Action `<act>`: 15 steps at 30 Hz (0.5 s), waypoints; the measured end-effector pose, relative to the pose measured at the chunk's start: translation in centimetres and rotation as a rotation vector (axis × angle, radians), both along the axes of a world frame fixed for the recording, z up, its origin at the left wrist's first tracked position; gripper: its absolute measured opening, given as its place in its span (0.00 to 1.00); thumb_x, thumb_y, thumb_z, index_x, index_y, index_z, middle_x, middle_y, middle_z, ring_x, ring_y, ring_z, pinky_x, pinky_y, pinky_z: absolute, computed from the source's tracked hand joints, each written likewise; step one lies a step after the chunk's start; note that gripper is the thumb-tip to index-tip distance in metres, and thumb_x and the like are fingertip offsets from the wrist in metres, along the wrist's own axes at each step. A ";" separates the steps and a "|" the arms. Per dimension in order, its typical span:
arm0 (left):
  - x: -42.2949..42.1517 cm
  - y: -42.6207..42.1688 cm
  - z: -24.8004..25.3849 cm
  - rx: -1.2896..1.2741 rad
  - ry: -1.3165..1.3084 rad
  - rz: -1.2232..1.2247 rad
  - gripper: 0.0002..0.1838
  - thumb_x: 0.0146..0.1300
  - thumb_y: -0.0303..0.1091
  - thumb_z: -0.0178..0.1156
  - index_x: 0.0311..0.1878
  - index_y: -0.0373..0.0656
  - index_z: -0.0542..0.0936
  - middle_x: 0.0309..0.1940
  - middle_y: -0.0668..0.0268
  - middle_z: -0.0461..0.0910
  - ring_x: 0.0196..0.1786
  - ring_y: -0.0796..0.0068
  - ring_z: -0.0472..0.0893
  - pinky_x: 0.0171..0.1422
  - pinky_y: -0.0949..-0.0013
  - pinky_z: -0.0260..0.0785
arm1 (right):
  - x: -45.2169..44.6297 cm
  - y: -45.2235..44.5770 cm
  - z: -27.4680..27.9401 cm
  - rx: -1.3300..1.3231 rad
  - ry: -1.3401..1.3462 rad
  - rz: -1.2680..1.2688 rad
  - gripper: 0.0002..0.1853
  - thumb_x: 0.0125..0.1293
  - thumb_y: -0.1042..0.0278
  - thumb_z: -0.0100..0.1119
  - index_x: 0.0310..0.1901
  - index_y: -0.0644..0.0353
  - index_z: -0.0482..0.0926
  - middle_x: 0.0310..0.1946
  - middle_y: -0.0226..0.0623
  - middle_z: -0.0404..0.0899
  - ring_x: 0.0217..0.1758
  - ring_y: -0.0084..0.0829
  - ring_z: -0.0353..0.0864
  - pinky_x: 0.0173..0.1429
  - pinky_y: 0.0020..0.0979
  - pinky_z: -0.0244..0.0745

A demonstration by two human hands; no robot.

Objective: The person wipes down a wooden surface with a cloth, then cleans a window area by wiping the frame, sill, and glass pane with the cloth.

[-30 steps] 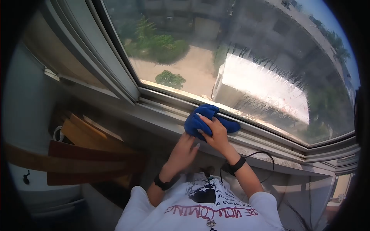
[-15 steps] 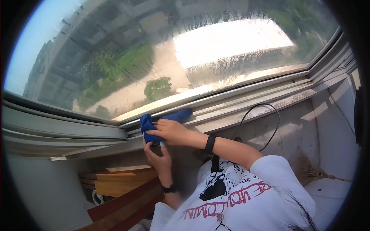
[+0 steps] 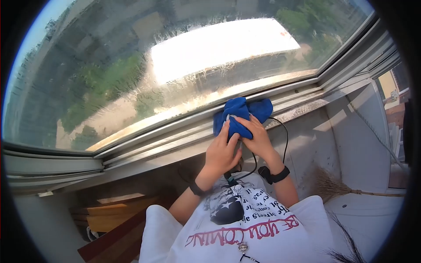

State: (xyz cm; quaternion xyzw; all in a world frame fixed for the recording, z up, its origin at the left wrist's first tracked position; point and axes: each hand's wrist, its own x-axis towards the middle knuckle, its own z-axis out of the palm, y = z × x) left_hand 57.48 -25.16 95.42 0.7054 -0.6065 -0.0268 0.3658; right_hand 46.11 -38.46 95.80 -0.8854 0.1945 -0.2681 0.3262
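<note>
A blue cloth [image 3: 237, 107] is bunched up on the window track [image 3: 175, 134], just below the wet, streaked glass [image 3: 184, 74]. My left hand [image 3: 222, 151] grips the near left side of the cloth, its fingertips pressed into the folds. From the right, my right hand [image 3: 258, 139] pinches the same cloth, thumb and fingers closed on it. Both hands are close together, their fingertips almost touching. One end of the cloth spreads to the right beyond my right fingers.
A black cable [image 3: 287, 140] loops beside my right wrist. A straw broom [image 3: 329, 186] lies at the lower right. Wooden boards [image 3: 109, 215] stand at the lower left below the sill. A rope [image 3: 372, 129] hangs along the right wall.
The view has swung round. Both hands and the cloth have moved right along the track, away from the left frame corner, and my left hand now grips the cloth beside my right.
</note>
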 end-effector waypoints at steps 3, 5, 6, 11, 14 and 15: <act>-0.1 -0.2 0.4 0.000 0.036 0.040 0.24 0.52 0.34 0.65 0.54 0.44 0.72 0.64 0.40 0.65 0.58 0.47 0.77 0.54 0.59 0.74 | 0.9 0.3 -0.5 -0.005 -0.020 -0.033 0.31 0.45 0.78 0.65 0.57 0.52 0.78 0.52 0.46 0.80 0.58 0.49 0.75 0.69 0.45 0.61; 1.1 1.9 0.7 0.005 0.099 0.074 0.23 0.53 0.34 0.64 0.53 0.44 0.73 0.64 0.41 0.66 0.56 0.48 0.78 0.53 0.60 0.74 | 1.9 0.6 -0.5 -0.049 -0.010 -0.021 0.29 0.42 0.76 0.69 0.52 0.52 0.82 0.48 0.47 0.82 0.57 0.50 0.75 0.67 0.44 0.61; 1.6 3.1 0.8 -0.003 0.120 0.096 0.21 0.54 0.34 0.64 0.52 0.45 0.74 0.64 0.42 0.67 0.55 0.49 0.79 0.53 0.60 0.75 | 2.7 0.7 -0.4 -0.082 -0.031 0.057 0.29 0.41 0.74 0.71 0.52 0.51 0.83 0.45 0.46 0.82 0.57 0.49 0.75 0.66 0.44 0.62; 5.4 11.9 1.2 -0.132 0.198 0.349 0.16 0.51 0.28 0.65 0.45 0.43 0.80 0.60 0.47 0.74 0.48 0.50 0.82 0.47 0.62 0.77 | 10.3 6.8 0.9 -0.124 -0.026 0.455 0.25 0.47 0.70 0.68 0.52 0.49 0.83 0.41 0.43 0.83 0.54 0.44 0.77 0.63 0.41 0.64; 8.1 19.0 1.5 -0.053 0.222 0.500 0.15 0.51 0.24 0.63 0.45 0.43 0.81 0.59 0.47 0.75 0.53 0.49 0.82 0.53 0.60 0.77 | 15.7 12.5 -0.5 -0.148 -0.120 0.596 0.24 0.49 0.70 0.66 0.52 0.46 0.83 0.45 0.42 0.82 0.56 0.39 0.77 0.63 0.41 0.64; 9.1 21.1 1.7 -0.040 0.168 0.540 0.15 0.52 0.25 0.63 0.45 0.43 0.81 0.60 0.48 0.75 0.55 0.48 0.81 0.57 0.60 0.75 | 17.5 14.5 -1.0 -0.152 -0.114 0.677 0.27 0.48 0.71 0.65 0.55 0.46 0.82 0.46 0.42 0.82 0.57 0.39 0.77 0.64 0.42 0.63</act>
